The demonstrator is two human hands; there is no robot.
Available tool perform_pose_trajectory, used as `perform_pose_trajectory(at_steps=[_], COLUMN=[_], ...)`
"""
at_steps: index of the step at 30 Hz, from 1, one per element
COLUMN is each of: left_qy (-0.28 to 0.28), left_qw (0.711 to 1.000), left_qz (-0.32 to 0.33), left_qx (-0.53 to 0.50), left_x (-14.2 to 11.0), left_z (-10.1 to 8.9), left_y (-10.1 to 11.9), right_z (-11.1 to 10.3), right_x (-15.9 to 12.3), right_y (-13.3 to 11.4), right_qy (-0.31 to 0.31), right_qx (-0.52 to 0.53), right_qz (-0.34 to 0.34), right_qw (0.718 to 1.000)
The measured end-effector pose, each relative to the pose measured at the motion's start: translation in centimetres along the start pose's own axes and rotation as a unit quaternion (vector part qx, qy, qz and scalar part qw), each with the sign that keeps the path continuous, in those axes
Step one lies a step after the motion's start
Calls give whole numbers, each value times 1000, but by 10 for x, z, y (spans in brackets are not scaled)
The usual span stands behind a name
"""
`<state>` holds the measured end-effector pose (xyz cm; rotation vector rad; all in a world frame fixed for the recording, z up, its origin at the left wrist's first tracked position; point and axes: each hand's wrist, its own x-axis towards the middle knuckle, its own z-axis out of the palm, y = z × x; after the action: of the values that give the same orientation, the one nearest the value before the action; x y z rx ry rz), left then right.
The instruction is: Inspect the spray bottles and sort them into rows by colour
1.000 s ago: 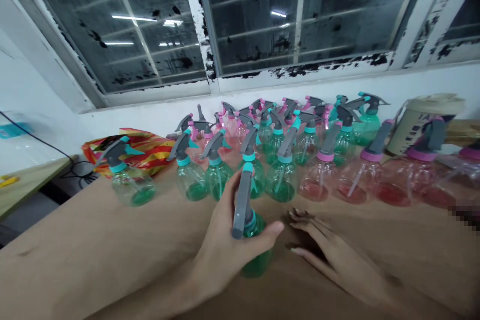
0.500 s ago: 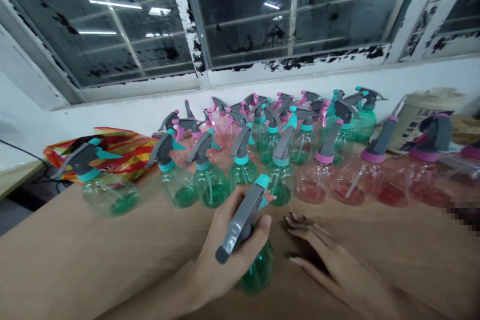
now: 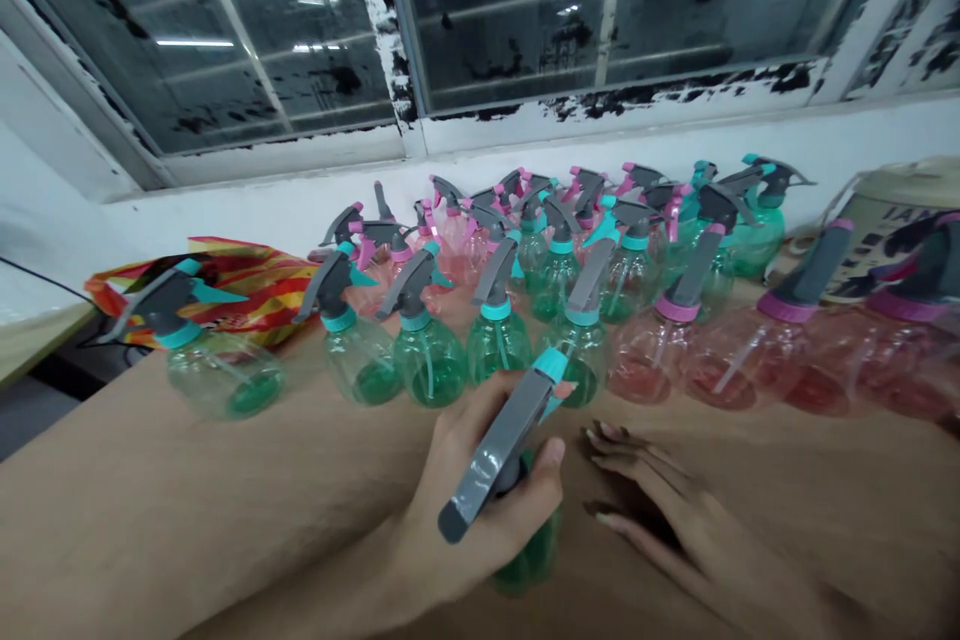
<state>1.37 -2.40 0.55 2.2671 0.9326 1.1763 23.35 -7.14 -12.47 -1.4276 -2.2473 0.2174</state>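
My left hand (image 3: 480, 510) is wrapped round the neck of a green spray bottle (image 3: 506, 445) with a grey lever and turquoise nozzle. Its lower part is mostly behind the hand. My right hand (image 3: 667, 500) lies on the table with fingers stretched out, just right of that bottle and apart from it. Just beyond the hands stands a row of spray bottles: green ones with turquoise collars, such as this green bottle (image 3: 431, 365), and pink ones with pink collars, such as this pink bottle (image 3: 645, 370). A single green bottle (image 3: 225, 385) stands apart at the left.
More spray bottles crowd behind the front row, against the white wall under the window (image 3: 525, 20). A red and yellow striped bag (image 3: 255, 280) lies at the left. A beige container (image 3: 892, 210) with printed letters stands at the right. The brown table (image 3: 187, 500) ends at the left.
The view has shifted slightly, so the bottles at the right appear farther right. My left hand keeps its hold on the spray bottle, and my right hand stays flat.
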Motion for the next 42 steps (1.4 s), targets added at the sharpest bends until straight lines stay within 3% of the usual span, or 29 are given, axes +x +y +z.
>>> perform_pose_trajectory(at_steps=[6,17,30,34,42], left_qy=[-8,-101,-141,-142,-82], left_qw=[999,994,978,974,992], left_qz=[-18,-43,-114,-115,-55], left_qx=[48,-15,-100,-138,-77], left_x=[-5,6,-3,0,4], left_z=[2,-6,-1,-2,-3], left_y=[-7,-3,-5,-3,-2], right_z=[-3,-7,-6,-6,-7], right_x=[4,4,3,4,4], right_y=[-2,-3,2,2,0], right_qy=[-11,-24,-36,-28,-11], right_qx=[28,28,27,33,47], right_qz=[9,20,9,1,1], right_qw=[1000,999,999,999,999])
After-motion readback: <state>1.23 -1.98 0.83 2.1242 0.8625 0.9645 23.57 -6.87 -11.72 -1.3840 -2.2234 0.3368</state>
